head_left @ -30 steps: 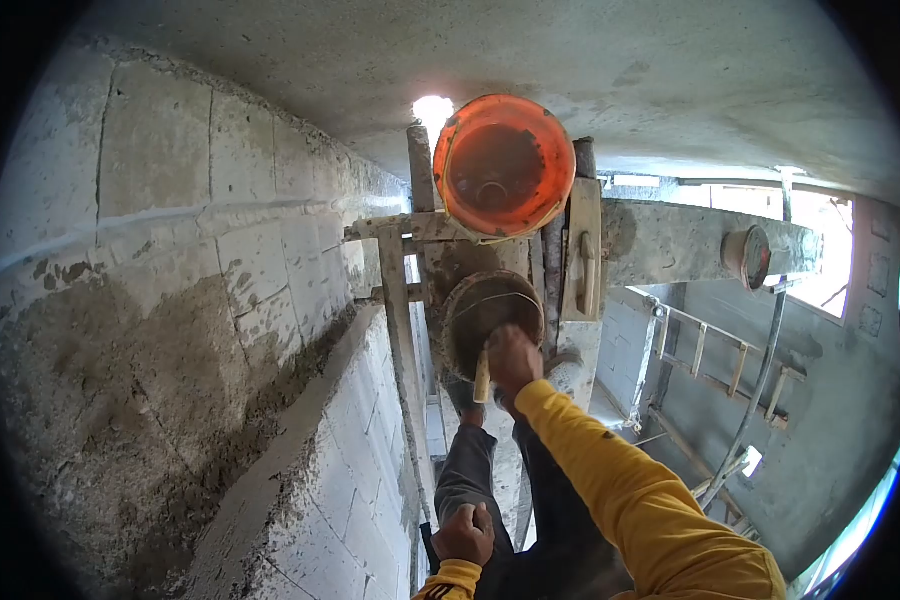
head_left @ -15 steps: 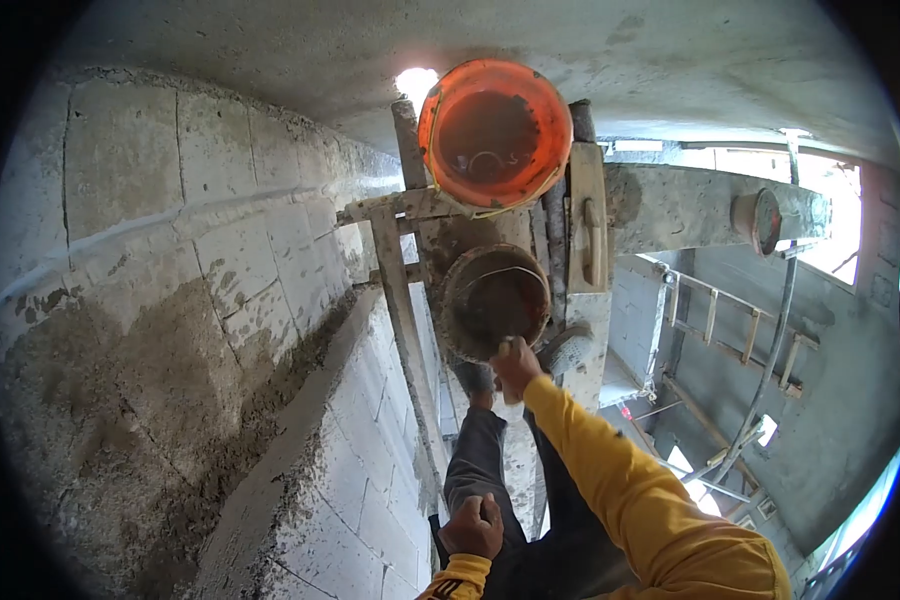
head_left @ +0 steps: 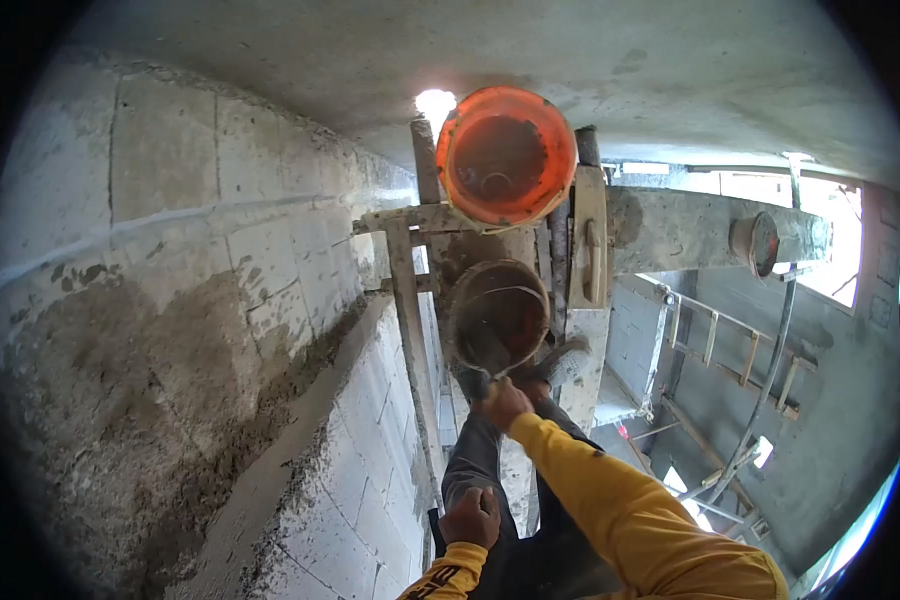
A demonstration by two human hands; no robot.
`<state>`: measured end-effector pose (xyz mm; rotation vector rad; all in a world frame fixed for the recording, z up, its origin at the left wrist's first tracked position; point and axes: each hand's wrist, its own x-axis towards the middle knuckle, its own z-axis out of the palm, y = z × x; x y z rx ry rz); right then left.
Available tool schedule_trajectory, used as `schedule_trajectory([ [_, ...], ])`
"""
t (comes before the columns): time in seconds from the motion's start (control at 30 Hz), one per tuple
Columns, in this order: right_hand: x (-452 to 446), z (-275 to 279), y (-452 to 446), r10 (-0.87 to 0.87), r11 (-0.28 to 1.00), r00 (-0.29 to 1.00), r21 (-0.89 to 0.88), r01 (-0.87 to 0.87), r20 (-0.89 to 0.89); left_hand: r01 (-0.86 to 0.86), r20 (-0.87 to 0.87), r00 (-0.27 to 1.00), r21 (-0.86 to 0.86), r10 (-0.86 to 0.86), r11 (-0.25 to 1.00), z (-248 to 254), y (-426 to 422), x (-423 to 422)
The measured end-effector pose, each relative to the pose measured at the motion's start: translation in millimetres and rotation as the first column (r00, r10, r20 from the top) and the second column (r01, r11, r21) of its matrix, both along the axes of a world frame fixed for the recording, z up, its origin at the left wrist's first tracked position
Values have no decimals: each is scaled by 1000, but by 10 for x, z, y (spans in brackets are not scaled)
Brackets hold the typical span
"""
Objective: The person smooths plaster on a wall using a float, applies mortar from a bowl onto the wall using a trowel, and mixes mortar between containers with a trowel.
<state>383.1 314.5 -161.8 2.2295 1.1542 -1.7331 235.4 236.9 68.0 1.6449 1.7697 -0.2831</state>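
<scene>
- Trowel (head_left: 488, 350) ran lengthwise forward from the grip, blade at the bucket (head_left: 532, 318).
- I saw the right hand (head_left: 507, 402), nearer, closed round its handle.
- Left hand (head_left: 470, 518) lay curled behind.

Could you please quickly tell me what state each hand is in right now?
Left hand: curled closed, with nothing visible in it.
Right hand: closed, holding a trowel with its blade inside the nearer bucket.
</scene>
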Motion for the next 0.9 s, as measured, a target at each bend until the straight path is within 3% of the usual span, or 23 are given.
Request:
schedule_trajectory([
  [0.1,485,925,273,139,987,989,75,-142,46,-67,5,998,-84,68,994,223,451,126],
  [0.13,644,1138,318,200,975,976,82,-207,82,-89,13,996,-72,90,993,83,180,53],
  [0.2,923,1425,343,160,951,985,258,-173,70,-132,35,990,-54,134,990,-423,-627,-174],
  [0.27,1156,1466,345,140,900,985,401,-170,102,-45,32,999,44,44,998,-577,-720,-227],
  [0.3,1249,1495,402,133,907,981,380,-178,142,-2,21,1000,94,0,996,-592,-747,-243],
  [0.33,1319,1541,553,128,913,976,364,-186,177,-81,7,997,-97,82,992,170,297,91],
  [0.37,1374,1527,718,125,917,970,349,-193,206,-85,5,996,-11,85,996,50,147,99],
  [0.43,1446,1276,957,105,827,975,527,-195,195,-112,21,994,99,110,989,-163,-126,62],
  [0.5,1280,1202,1459,48,654,979,735,-180,196,-161,68,986,148,152,976,-162,-143,70],
  [0.57,1121,1019,1880,111,540,961,796,-272,253,-26,-6,1000,211,28,977,-335,-312,-12],
  [0.6,1042,932,2005,159,579,960,766,-281,232,-91,-30,995,63,94,994,24,50,108],
  [0.73,816,688,2067,292,756,944,568,-325,152,96,-98,993,339,-67,936,-43,13,86],
  [0.83,650,642,1671,267,867,960,413,-279,89,15,-22,1000,335,-9,942,-163,-39,10],
  [0.9,545,729,1308,244,822,970,530,-206,-1,-73,59,996,243,60,967,227,341,85],
])
